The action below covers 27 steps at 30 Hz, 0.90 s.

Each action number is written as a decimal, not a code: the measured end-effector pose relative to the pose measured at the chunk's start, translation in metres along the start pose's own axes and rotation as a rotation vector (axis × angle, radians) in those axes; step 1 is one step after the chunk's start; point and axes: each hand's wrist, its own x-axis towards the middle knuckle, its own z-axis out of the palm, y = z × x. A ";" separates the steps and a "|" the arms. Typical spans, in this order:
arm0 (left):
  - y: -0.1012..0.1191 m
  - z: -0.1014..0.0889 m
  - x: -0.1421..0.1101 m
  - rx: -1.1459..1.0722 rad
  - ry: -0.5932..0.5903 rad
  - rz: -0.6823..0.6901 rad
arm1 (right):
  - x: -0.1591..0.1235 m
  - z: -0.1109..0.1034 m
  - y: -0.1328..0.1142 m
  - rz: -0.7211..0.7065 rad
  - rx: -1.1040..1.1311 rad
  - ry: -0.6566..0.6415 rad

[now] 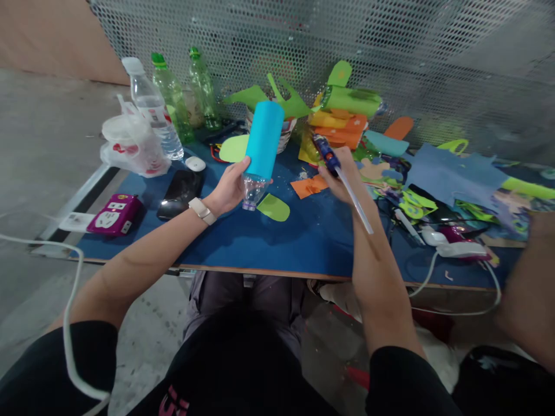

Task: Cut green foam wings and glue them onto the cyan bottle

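A clear plastic bottle (255,186) wrapped in a blue sheet (264,138) is tilted in my left hand (232,184), its neck pointing down toward me. My fingers close round the lower end of the wrap. On the right, my right hand (342,173) grips a dark blue glue gun (325,152), with a long translucent glue stick (356,202) sticking out of its back toward my forearm. The gun is held apart from the bottle. Just below the bottle neck lies a green rounded cut-out (274,208). Orange scraps (309,186) lie between my hands.
Bottles (150,107) and a bagged cup (130,141) stand at the back left. A purple power strip (116,215), a black case (181,193) and a white mouse (195,164) lie left. Coloured sheets (455,170) crowd the right, beside another person's arm (529,283). White cables cross both sides.
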 end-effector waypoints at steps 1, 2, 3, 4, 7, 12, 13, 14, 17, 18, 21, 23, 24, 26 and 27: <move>0.001 0.000 0.001 0.007 0.022 0.008 | 0.000 -0.007 0.010 0.012 -0.017 -0.071; 0.002 0.000 0.001 0.014 0.040 0.011 | -0.001 -0.013 0.019 0.033 -0.030 -0.106; 0.002 0.001 0.002 0.022 0.050 0.010 | -0.002 -0.018 0.026 0.063 -0.047 -0.154; 0.003 0.002 0.001 0.029 0.052 0.007 | -0.004 -0.022 0.032 0.106 -0.071 -0.212; 0.003 0.006 0.000 0.041 0.029 0.008 | -0.009 -0.028 0.041 0.224 -0.129 -0.327; 0.002 0.010 -0.003 0.040 0.008 0.033 | -0.012 -0.034 0.048 0.239 -0.220 -0.345; 0.003 0.010 -0.003 0.038 0.010 0.034 | -0.012 -0.036 0.046 0.234 -0.235 -0.344; 0.003 0.009 -0.003 0.037 0.014 0.035 | -0.012 -0.037 0.042 0.226 -0.244 -0.338; 0.005 0.008 -0.001 0.037 0.035 0.045 | -0.010 -0.029 0.017 0.164 -0.244 -0.313; 0.005 0.007 -0.001 0.040 0.043 0.050 | -0.010 -0.020 0.005 0.132 -0.228 -0.320; 0.004 0.005 0.000 0.049 0.052 0.058 | -0.012 0.024 -0.032 0.040 -0.120 -0.439; 0.003 0.005 0.001 0.047 0.049 0.051 | -0.017 0.058 -0.048 -0.037 -0.084 -0.515; 0.002 0.004 0.001 0.045 0.048 0.047 | -0.020 0.073 -0.053 -0.061 -0.077 -0.543; 0.000 0.004 0.001 0.041 0.047 0.048 | -0.024 0.095 -0.055 -0.062 -0.100 -0.540; -0.001 0.003 0.001 0.041 0.045 0.052 | -0.025 0.103 -0.053 -0.051 -0.107 -0.530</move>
